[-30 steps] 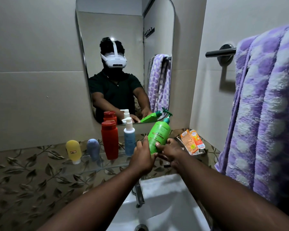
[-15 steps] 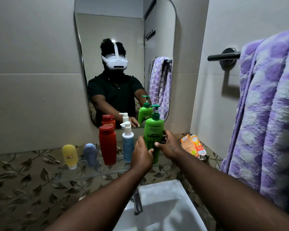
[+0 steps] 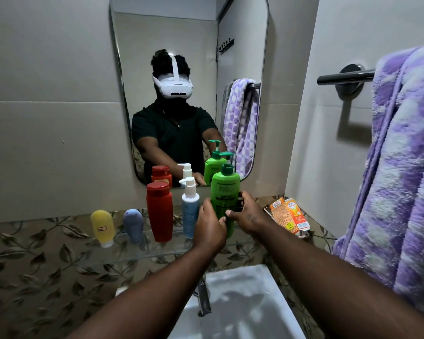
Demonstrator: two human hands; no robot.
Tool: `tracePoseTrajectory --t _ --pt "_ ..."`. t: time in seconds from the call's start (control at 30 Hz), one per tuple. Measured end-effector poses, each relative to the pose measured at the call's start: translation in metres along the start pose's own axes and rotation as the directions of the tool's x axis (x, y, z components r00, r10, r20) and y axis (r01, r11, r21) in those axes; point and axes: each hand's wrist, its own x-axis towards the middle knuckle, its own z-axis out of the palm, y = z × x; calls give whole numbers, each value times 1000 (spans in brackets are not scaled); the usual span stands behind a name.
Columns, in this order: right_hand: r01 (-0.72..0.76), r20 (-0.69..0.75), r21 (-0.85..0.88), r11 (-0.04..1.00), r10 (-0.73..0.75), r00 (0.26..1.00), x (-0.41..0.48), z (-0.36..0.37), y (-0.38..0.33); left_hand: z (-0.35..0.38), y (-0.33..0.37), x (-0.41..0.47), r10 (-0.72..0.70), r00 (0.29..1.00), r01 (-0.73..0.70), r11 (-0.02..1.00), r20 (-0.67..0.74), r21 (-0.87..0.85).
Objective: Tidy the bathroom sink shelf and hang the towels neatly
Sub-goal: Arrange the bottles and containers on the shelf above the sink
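Observation:
A green pump bottle stands upright on the glass shelf below the mirror. My left hand grips its lower left side and my right hand grips its right side. To its left stand a blue bottle with a white pump, a tall red bottle, a small blue-grey tube and a small yellow tube. An orange packet lies at the shelf's right end. A purple patterned towel hangs from the towel bar on the right wall.
A mirror hangs on the tiled wall behind the shelf and reflects a person and the towel. Below the shelf are a white sink and a metal tap. Leaf-patterned tiles run along the wall under the shelf.
The green pump bottle was tilted between both hands; it has been turned upright and set on the shelf beside the blue pump bottle. Both hands still hold it.

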Motion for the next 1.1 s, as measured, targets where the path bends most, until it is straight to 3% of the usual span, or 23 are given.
tracePoseTrajectory --t 1.1 --pt "-86 -72 -54 995 82 994 3 3 3 0 -3 -20 27 1000 -27 993 4 117"
